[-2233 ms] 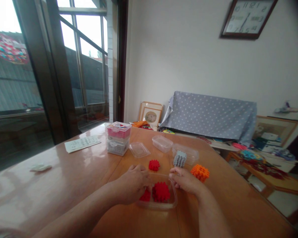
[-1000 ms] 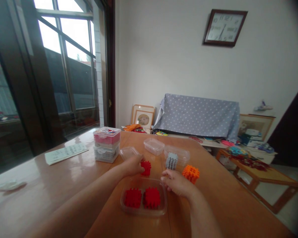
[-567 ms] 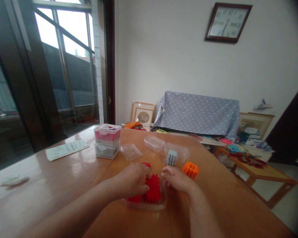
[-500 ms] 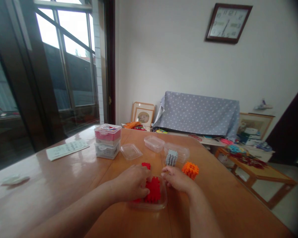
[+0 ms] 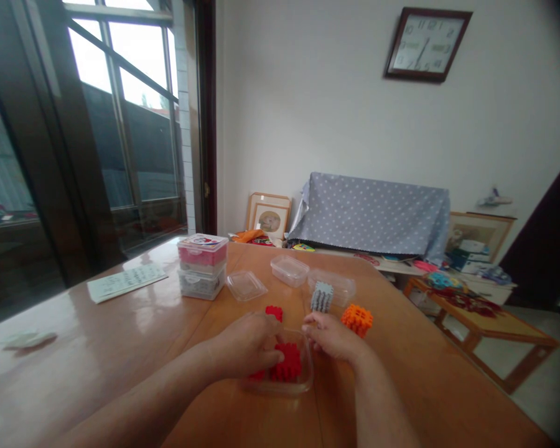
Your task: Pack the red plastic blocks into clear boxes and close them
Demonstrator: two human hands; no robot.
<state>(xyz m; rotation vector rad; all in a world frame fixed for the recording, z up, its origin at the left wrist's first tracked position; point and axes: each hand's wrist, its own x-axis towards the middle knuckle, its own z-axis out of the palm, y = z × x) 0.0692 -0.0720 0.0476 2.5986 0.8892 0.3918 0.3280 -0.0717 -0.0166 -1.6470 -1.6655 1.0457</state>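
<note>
My left hand (image 5: 247, 342) reaches over a clear plastic container (image 5: 303, 387), its thumb and fingers closed at the edge of a red interlocking building piece (image 5: 288, 362) inside. The hand hides part of the contents. Another bit of red shows below the palm, and a small red piece (image 5: 274, 312) is visible just past the fingers. Close to the container's right side, my right hand (image 5: 329, 335) has its fingers curled together; whatever they hold, if anything, is hidden. Beyond it stands a grey block (image 5: 322, 297) of interlocking pieces, with an orange one (image 5: 357, 318) to its right.
Two clear tubs (image 5: 289, 271) and a lid (image 5: 246, 285) lie farther back on the wooden table (image 5: 205, 398). Two stacked boxes (image 5: 203, 266) stand left of them. A paper sheet (image 5: 127, 282) and a small pale packet (image 5: 28, 339) are at the left.
The red piece at my left thumb has dropped lower in the container, its top edge now further down. My right hand has stayed almost still.
</note>
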